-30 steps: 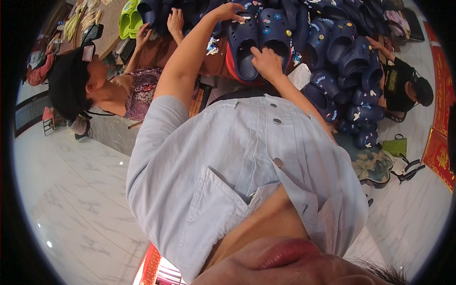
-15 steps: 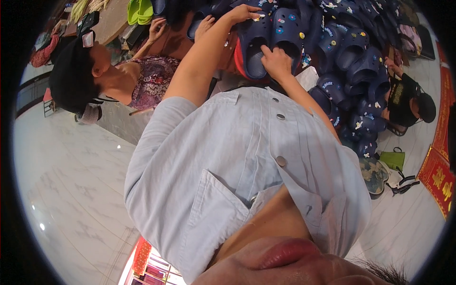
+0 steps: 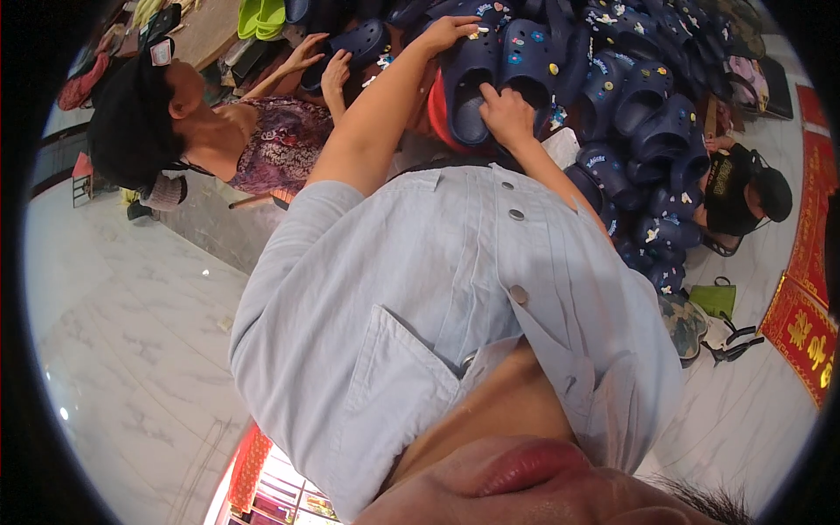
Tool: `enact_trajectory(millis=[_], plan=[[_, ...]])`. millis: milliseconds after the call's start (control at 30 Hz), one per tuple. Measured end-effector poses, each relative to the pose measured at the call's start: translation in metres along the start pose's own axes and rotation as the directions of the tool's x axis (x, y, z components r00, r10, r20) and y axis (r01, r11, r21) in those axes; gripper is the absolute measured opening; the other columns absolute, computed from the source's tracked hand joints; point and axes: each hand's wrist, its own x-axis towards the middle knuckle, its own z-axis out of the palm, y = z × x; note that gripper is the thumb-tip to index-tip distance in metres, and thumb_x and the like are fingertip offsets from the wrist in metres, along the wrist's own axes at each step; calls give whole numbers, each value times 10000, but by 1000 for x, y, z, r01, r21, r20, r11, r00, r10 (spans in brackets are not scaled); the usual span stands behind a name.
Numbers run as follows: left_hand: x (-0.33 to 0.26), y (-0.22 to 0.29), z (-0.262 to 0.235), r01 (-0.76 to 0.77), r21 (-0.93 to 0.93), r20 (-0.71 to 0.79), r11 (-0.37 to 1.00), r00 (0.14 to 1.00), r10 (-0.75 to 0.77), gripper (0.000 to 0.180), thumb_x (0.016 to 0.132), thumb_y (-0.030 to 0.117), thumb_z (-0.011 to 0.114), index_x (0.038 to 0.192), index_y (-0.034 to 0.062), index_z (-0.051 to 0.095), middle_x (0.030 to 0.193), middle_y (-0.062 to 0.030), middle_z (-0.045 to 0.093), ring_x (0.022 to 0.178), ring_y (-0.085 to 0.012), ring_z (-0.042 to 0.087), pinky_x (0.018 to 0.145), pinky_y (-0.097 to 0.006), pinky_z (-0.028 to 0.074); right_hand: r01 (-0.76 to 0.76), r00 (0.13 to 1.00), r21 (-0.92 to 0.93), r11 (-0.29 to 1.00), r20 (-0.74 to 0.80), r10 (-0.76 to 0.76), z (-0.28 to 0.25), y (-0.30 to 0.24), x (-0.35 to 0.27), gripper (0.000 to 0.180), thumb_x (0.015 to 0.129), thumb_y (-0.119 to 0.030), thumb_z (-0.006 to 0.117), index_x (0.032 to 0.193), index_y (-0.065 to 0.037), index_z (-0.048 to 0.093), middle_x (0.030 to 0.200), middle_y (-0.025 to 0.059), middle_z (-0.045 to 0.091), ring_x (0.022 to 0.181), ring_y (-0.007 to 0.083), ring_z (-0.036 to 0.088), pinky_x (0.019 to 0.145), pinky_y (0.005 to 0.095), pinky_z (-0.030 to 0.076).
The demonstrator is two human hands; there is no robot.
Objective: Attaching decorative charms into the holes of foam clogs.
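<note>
Navy clogs seemingly touch left hand and right hand.

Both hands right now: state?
Left hand: at a small white piece over a navy clog; grip unclear.
Right hand: partly curled at that clog's opening; hold cannot be told.

Large gold characters are borne by a red banner at the right edge of the frame; further gold marks are seen on the red strip above it, too small to be made out. Pale lettering is noted across a navy clog right of centre. Yellowish lettering is carried by a black shirt at right. A white label is fixed to a black cap, upper left; its print cannot be resolved.
</note>
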Motion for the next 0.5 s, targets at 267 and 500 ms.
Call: enact_trajectory(millis=[267, 500], plan=[[-11, 30, -4, 210, -450, 134, 868, 977, -167, 539, 886, 456, 570, 1301, 114, 531, 1213, -91, 570, 1098, -166, 521, 933, -314, 414, -23, 1000, -18, 1000, -15, 22, 2, 6, -5, 288, 765, -218, 556, 1048, -173, 580, 779, 164, 582, 738, 351, 612, 589, 482, 515], [9, 10, 1, 223, -370, 119, 902, 974, -192, 532, 787, 292, 735, 1264, 121, 572, 1070, -85, 643, 968, -175, 594, 882, -295, 443, -15, 1000, -22, 1000, -11, 15, -1, -1, -2, 291, 776, -227, 555, 1060, -167, 578, 799, 166, 579, 764, 355, 607, 613, 480, 519]])
